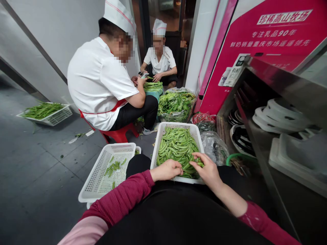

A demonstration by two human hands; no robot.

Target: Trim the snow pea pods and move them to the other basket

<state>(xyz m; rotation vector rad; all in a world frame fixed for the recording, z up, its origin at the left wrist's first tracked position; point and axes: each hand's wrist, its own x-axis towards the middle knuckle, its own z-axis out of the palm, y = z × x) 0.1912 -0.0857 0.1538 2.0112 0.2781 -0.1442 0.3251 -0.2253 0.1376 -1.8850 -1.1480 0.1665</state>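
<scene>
A white perforated basket (pixel 156 149) in front of me is heaped with green pea pods (pixel 178 144). My left hand (pixel 168 169) is over its near side, fingers closed in a pinch; whatever is between the fingertips is too small to make out. To its right, my right hand (pixel 208 169) pinches a pea pod (pixel 200 164) or a few between thumb and fingers, just above the heap. Beside my left knee stands a second white basket (pixel 94 180), with a small scatter of pea pods (pixel 112 167) on its bottom.
A co-worker (pixel 99 78) sits on a red stool (pixel 119 135) ahead; another person (pixel 159 63) crouches farther back. A bag of leafy greens (pixel 176 103) stands between them and my basket. A metal shelf (pixel 276 68) with stacked dishes is close on my right. Another basket of greens (pixel 57 114) is far left.
</scene>
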